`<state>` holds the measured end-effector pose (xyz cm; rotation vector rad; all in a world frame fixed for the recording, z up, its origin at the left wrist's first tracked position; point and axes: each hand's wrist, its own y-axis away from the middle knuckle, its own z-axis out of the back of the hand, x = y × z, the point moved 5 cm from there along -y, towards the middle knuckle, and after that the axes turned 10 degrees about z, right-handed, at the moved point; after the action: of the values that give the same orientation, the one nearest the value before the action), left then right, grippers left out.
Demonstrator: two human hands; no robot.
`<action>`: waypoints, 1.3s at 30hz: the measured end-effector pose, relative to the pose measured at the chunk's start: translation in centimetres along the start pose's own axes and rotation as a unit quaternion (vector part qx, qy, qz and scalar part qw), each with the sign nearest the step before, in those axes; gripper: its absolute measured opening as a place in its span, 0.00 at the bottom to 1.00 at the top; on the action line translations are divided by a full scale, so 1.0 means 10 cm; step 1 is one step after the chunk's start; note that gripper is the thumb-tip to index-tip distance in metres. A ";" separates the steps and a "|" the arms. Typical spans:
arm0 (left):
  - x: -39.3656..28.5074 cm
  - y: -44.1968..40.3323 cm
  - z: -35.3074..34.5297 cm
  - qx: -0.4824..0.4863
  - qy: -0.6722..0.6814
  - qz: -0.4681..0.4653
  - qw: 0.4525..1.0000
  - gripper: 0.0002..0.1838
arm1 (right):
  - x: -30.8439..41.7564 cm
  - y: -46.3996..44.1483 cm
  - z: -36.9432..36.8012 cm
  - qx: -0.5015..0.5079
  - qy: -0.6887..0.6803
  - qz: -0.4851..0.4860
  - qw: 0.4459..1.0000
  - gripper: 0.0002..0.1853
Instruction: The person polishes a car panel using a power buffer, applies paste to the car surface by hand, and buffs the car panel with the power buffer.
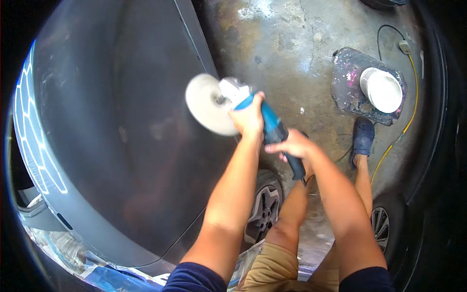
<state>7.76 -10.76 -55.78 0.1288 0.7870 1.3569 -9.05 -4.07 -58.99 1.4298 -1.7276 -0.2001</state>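
A teal and black polisher (272,121) is held in both my hands, tilted over the edge of a dark car panel (146,107). My left hand (249,117) is wrapped around its front body, just behind the silver head. My right hand (293,144) is closed around the rear handle, with the cord trailing below. The round white pad (206,104) at the polisher's front looks slightly blurred and lies over the panel; I cannot tell whether it touches. Faint smudges and dull streaks show on the panel.
A white bucket (383,91) stands on a paint-spattered low platform (346,87) to the right. A yellow cord (412,104) runs along the concrete floor (287,48). My clog-covered foot (363,137) is beside the platform. Car wheels (265,207) and another dark vehicle (433,194) flank my legs.
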 end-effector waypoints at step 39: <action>2.39 1.49 0.58 -0.060 0.103 0.047 0.992 0.40 | -1.94 1.34 -0.23 0.081 0.107 -0.058 0.989 0.30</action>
<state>-1.05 16.53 -54.06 -0.0699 0.8782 1.5200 -17.71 17.97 -59.32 1.6107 -1.5149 0.0319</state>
